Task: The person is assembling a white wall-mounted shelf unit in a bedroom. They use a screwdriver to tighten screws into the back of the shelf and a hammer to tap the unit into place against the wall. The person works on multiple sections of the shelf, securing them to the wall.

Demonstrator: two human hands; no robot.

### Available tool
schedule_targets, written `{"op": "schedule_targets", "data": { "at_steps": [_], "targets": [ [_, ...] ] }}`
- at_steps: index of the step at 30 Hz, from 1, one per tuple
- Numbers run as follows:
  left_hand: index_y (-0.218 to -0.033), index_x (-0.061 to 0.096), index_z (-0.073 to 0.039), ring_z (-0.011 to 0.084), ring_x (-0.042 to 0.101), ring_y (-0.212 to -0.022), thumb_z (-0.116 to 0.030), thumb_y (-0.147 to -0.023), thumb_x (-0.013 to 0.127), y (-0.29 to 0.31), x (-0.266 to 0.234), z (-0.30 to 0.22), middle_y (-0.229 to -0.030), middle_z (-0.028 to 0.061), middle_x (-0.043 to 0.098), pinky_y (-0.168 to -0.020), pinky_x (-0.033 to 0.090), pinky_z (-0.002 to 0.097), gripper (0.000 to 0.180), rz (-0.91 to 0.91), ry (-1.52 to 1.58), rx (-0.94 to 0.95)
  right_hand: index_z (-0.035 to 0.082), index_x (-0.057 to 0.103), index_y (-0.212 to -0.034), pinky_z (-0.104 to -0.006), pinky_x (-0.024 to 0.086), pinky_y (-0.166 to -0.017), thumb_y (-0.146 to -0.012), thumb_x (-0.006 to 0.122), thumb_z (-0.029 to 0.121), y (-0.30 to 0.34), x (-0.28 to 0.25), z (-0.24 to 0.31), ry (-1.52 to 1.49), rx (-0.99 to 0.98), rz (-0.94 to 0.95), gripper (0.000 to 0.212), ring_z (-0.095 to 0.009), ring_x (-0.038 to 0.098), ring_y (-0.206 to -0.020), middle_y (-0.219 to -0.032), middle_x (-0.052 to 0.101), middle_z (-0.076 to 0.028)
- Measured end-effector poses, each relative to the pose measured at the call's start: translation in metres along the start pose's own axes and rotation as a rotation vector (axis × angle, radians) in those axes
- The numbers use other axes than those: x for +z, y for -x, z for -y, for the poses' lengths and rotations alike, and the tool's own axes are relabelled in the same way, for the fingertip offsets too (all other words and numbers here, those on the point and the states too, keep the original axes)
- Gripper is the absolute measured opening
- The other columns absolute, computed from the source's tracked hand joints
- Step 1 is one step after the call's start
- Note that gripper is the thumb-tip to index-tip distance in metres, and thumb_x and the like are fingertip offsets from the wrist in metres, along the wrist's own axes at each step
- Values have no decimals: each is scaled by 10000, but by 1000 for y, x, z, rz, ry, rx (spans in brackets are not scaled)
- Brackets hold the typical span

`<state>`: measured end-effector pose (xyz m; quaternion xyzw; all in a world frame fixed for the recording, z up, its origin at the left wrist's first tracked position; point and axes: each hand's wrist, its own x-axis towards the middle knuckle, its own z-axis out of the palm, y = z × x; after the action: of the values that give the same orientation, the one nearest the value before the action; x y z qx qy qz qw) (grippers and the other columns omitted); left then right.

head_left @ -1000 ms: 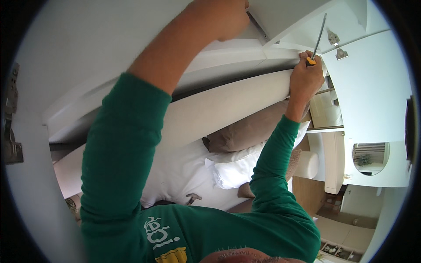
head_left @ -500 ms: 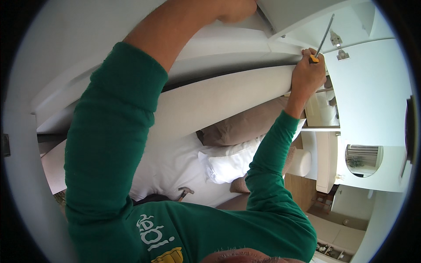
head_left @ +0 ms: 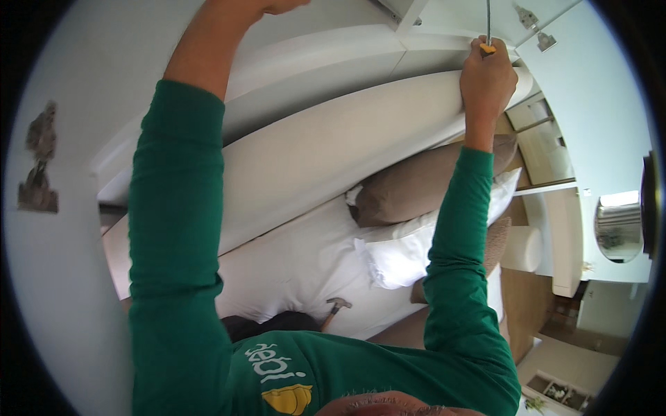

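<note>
My right hand (head_left: 488,78) is closed around a screwdriver (head_left: 488,48) with a yellow and black handle. Its steel shaft points up toward the inside of a white cabinet (head_left: 458,17) and leaves the picture, so the tip is hidden. That hand is beside the rounded end of the cream headboard. My left hand (head_left: 277,5) reaches up to the white surface at the top edge. Only a bit of it shows, and its fingers are cut off.
Metal hinges sit on the open cabinet door (head_left: 596,104) at right and on a white panel (head_left: 62,256) at left. Below me are a cream headboard (head_left: 333,132), a bed with a brown pillow (head_left: 409,187) and a white pillow (head_left: 399,256), and a hammer (head_left: 338,305) lying on the sheet.
The whole view has shifted. My left hand now sits farther up and left, mostly out of the picture. My right hand is higher, still holding the screwdriver, whose shaft is now more upright.
</note>
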<state>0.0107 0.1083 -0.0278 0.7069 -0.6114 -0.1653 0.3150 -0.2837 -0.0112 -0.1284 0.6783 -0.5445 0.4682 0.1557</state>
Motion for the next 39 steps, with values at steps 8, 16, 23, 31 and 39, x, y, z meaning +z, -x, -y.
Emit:
{"op": "schedule_targets", "data": {
  "at_steps": [8, 16, 23, 31, 39],
  "targets": [
    [-1194, 756, -52, 210, 699, -849, -240, -980, 712, -4, -71, 67, -1068, 70, 755, -796, 607, 357, 289, -23, -261, -9, 62, 726, -1225, -504, 609, -843, -1025, 656, 195, -2, -16, 3, -46, 47, 107, 250, -407, 776, -940, -989, 801, -197],
    [-1108, 817, -67, 239, 735, -783, -345, -878, 796, 8, -75, 119, -1066, 72, 793, -755, 618, 403, 361, 344, -501, -527, 76, 711, -1233, -493, 605, -872, -1030, 652, 184, -6, -18, 12, -33, 104, 142, 238, -384, 771, -1001, -1063, 798, -186],
    [-1181, 756, -23, 292, 799, -922, -182, -913, 767, -18, -29, 120, -1117, 164, 809, -809, 657, 441, 312, 486, -776, -373, 74, 716, -1234, -497, 610, -856, -1005, 680, 176, -4, -15, 8, -16, 77, 113, 253, -394, 774, -976, -1031, 802, -185],
    [-1163, 760, -55, 278, 787, -956, -163, -917, 724, -12, -36, 113, -1120, 144, 803, -829, 643, 411, 270, 322, -533, -145, 62, 734, -1237, -504, 615, -868, -992, 686, 219, -1, -2, -6, -21, -40, 22, 295, -421, 775, -960, -1021, 805, -202],
    [-1301, 800, -98, 358, 770, -1039, -257, -896, 692, 6, -39, 124, -1224, 199, 791, -887, 614, 501, 449, 448, -787, -420, 111, 724, -1214, -529, 614, -881, -1010, 643, 212, -2, -11, 0, -35, 70, 95, 242, -428, 767, -1005, -1045, 805, -187]
  ]
}}
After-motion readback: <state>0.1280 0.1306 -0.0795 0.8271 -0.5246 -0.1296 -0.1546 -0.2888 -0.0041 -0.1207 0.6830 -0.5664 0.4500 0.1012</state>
